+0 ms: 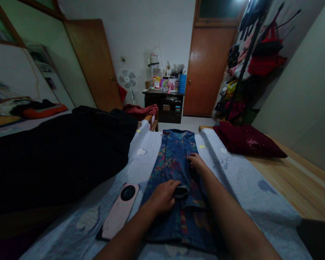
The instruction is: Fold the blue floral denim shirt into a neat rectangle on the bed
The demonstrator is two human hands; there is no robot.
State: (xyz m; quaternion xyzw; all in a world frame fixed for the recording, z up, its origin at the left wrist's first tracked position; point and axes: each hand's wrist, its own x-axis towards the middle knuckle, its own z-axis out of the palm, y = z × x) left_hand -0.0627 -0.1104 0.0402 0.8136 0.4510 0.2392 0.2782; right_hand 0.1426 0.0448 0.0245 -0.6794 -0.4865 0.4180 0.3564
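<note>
A blue denim garment with a colourful floral print [176, 148] lies lengthwise on the bed, its sides folded inward. What looks like a sleeve is laid along it, its cuff opening [182, 191] facing me. My left hand [165, 195] is closed on the cuff's left side, thumb and fingers pinching the cloth. Farther up, at the garment's right edge, my right hand [196, 162] has its fingers closed on the fabric. A pink phone with a round black camera [120, 211] rests left of the garment, near my left forearm.
A large black cloth [59, 155] covers the bed's left side. On the right, a folded maroon garment [249, 141] sits on a wooden ledge [276, 169]. Beyond the bed stand a dark cabinet [162, 108], a white fan [128, 80] and a brown door [206, 68]. Bags hang at the right.
</note>
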